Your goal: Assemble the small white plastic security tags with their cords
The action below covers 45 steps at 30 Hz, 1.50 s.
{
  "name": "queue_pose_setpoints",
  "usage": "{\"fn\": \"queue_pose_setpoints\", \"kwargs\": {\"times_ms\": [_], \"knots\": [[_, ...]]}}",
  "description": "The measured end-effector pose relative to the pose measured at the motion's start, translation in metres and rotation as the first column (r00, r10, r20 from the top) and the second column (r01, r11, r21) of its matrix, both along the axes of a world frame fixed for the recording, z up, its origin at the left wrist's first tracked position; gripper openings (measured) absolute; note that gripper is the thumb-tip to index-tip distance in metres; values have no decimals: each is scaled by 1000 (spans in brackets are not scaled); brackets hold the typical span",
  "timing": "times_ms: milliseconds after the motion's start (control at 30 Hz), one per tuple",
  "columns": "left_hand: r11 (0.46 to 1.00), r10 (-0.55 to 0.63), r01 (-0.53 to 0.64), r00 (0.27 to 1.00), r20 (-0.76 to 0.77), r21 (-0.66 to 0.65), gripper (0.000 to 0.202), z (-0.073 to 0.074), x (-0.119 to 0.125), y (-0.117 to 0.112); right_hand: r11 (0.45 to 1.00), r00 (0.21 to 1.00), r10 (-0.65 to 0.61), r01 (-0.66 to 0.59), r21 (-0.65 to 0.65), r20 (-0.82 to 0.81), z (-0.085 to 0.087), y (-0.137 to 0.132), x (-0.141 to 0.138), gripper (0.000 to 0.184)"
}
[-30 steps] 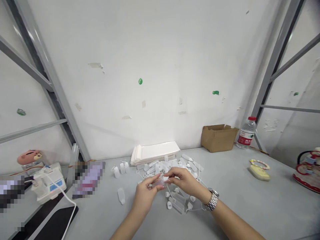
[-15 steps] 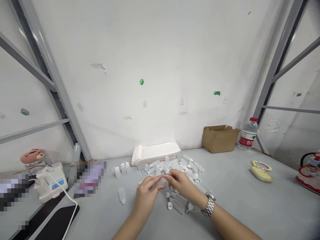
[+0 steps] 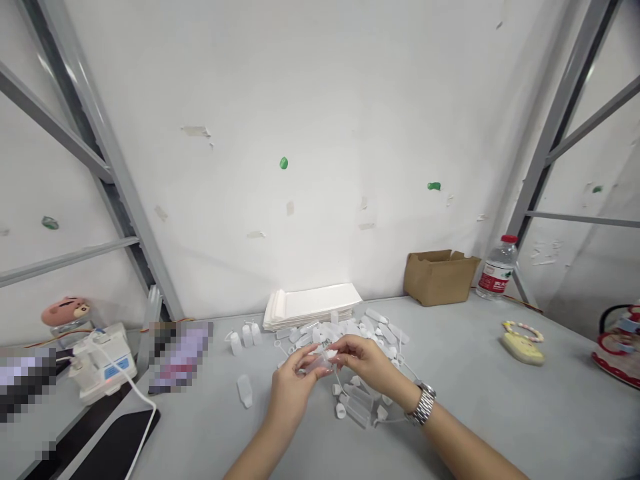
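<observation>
A small translucent plastic bottle [image 3: 317,364] lies tilted between the thumb and fingers of my left hand [image 3: 293,387], which is closed on it. My right hand [image 3: 367,363] pinches a white cap [image 3: 331,355] at the bottle's neck end. Whether the cap sits on the neck or just touches it, I cannot tell. A thin white strap hangs below the fingers. Behind my hands spreads a pile of similar bottles and caps [image 3: 385,333]. More bottles [image 3: 357,403] with loose caps lie under my right wrist. One bottle without a cap [image 3: 245,391] rests left of my left hand.
Three capped bottles [image 3: 247,337] stand at the left. White paper sleeves [image 3: 315,301] are stacked against the wall. To the right are a cardboard box [image 3: 440,280], a water bottle [image 3: 497,270] and a yellow case [image 3: 523,349]. A power strip [image 3: 103,367] sits at far left.
The white cap now shows between my right fingers at the bottle's neck, with its strap hanging down. My left hand has turned the bottle slightly. Both arms stay nearly in place.
</observation>
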<state>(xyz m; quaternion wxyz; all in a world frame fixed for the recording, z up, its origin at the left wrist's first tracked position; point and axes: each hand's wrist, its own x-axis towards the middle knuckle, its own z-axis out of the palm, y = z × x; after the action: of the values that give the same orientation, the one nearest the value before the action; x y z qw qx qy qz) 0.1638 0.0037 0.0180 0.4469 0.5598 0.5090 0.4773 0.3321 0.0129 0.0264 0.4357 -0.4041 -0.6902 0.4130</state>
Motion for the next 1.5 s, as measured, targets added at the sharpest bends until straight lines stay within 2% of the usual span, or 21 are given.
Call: {"fn": "queue_pose_setpoints", "kwargs": {"times_ms": [133, 300, 400, 567, 667, 767, 900, 967, 1033, 1100, 1167, 1267, 1367, 1500], "knots": [[999, -7, 8, 1000, 27, -32, 39, 4, 2, -5, 998, 993, -54, 55, -7, 104, 0, 0, 0, 24], [1000, 18, -18, 1000, -7, -4, 36, 5, 6, -10, 988, 950, -152, 135, 80, 272, 3, -4, -5, 40], [1000, 19, -19, 999, -27, -1, 37, 6, 6, -9, 990, 966, -135, 123, 66, 222, 5, -4, -5, 35], [999, -39, 39, 999, 12, 10, 41, 7, 4, -7, 1000, 997, 3, -5, 19, 72, 8, -2, 1, 24], [999, -32, 32, 999, -30, -4, 41, 3, 3, -7, 1000, 998, -16, 16, -7, 57, 5, -2, 1, 22], [991, 12, 3, 994, -112, 134, 34, -5, 0, -7, 996, 997, -64, 67, -59, 53, 0, -1, -4, 23], [890, 36, 75, 972, -232, 451, 30, -17, -3, -7, 984, 992, -104, 113, -135, 68, -4, -1, -12, 34], [852, 27, 130, 956, -291, 506, 31, -18, -2, -8, 976, 986, -143, 155, -150, 91, -5, -1, -14, 40], [842, 11, 159, 950, -311, 515, 31, -17, 0, -10, 973, 978, -173, 188, -135, 113, -5, 0, -14, 44], [876, 24, 116, 959, -282, 468, 32, -13, 3, -10, 973, 975, -193, 204, -104, 108, -3, 1, -11, 45], [936, 40, 33, 979, -199, 351, 31, -11, 5, -7, 972, 972, -226, 229, -50, 58, 0, 2, -7, 42], [991, -21, 13, 998, 58, 135, 37, -9, 4, 2, 968, 966, -251, 251, 1, -63, 6, 4, -1, 34], [1000, -13, 17, 951, 309, -12, 51, -8, 2, 9, 986, 978, -164, 161, -33, -125, 9, 4, 1, 24], [993, 14, 33, 918, 397, -109, 53, -5, 0, 10, 997, 994, 3, -11, -80, -109, 10, 0, -2, 23]]}}
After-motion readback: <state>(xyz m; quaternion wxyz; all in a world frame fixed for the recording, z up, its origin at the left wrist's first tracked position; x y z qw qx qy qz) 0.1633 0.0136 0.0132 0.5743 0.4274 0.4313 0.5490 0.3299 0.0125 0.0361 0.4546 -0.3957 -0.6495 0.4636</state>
